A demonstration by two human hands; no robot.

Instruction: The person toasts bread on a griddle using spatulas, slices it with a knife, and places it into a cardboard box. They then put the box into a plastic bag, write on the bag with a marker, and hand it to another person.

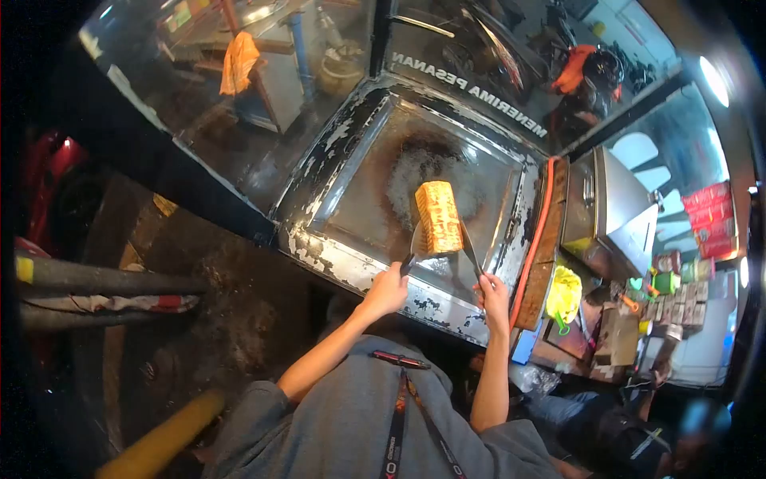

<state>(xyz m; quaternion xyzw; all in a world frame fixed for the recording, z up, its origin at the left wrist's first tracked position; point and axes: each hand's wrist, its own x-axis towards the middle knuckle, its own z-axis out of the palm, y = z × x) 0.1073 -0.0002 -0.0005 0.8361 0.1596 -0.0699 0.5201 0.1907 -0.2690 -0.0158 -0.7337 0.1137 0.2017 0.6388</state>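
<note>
A browned, block-shaped piece of food [439, 217] rests on the flat metal griddle [359, 188], near its front. My left hand [387, 289] is closed round the dark handle of a spatula, whose blade [416, 239] stands against the food's left side. In my right hand [493, 297] is the handle of a second spatula [472, 249], its blade along the food's right side. The food sits between the two blades. Both hands are near the griddle's front edge.
Glass panels stand behind the griddle. An orange hose [533, 255] runs along its right side, beside a steel box [610, 211], a yellow-green bag [564, 294] and stacked small boxes [674, 307]. Another person [614, 431] is at the lower right.
</note>
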